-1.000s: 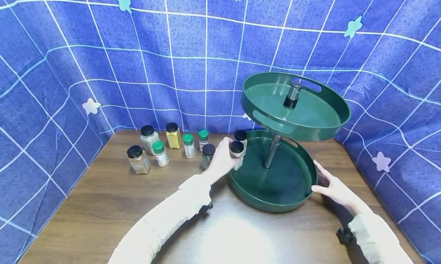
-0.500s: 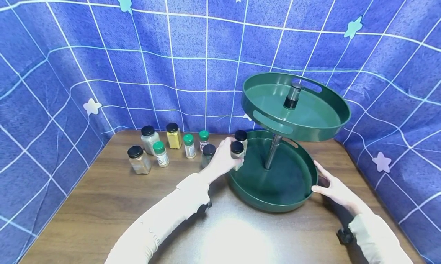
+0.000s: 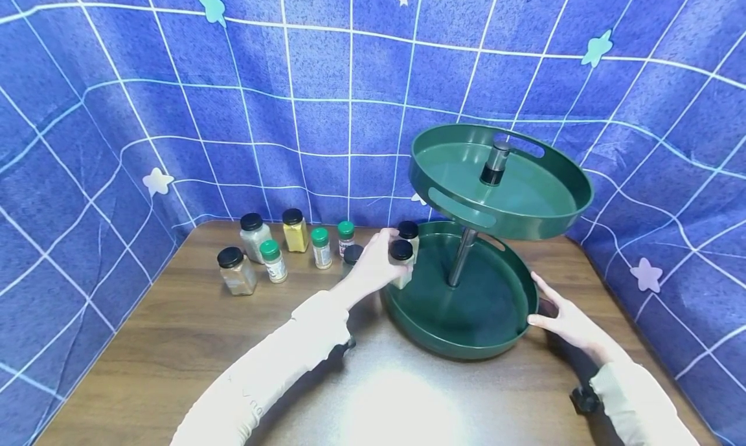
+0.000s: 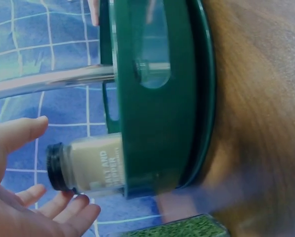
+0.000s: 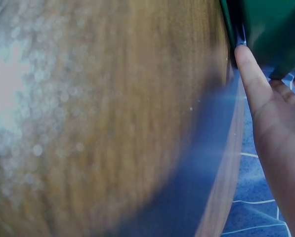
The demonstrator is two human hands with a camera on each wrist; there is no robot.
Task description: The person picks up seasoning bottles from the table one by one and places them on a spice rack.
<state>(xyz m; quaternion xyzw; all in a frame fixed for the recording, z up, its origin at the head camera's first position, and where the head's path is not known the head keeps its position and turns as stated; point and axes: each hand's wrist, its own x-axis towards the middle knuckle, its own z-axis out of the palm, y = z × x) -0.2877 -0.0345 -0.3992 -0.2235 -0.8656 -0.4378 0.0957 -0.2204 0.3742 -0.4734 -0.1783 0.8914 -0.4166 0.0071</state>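
A two-tier round green tray stand has a lower tray (image 3: 466, 323) and an upper tray (image 3: 536, 190) on a metal post. Inside the lower tray's left wall stands a black-lidded seasoning jar (image 4: 93, 163), its label partly reading salt and pepper. Around it, my left hand (image 3: 372, 265) is spread, with the thumb off the lid and the fingertips close along the jar's side. Just behind is a second black-lidded jar (image 3: 408, 231), also in the lower tray. My right hand (image 3: 564, 318) rests against the outside of the lower tray's right rim, fingers extended and thumb at the rim.
Left of the stand on the wooden table (image 3: 204, 342) are several spice jars, including a yellow one (image 3: 296, 232), a brown one (image 3: 237, 274) and a green-capped one (image 3: 274, 262). A jar of green herbs (image 4: 187, 228) sits beside the left forearm. Blue patterned cloth (image 3: 326, 142) hangs behind.
The left hand has loosened from the seasoning jar and its forearm has drawn slightly left. The jar stays put in the lower tray. The right hand keeps its place on the rim.
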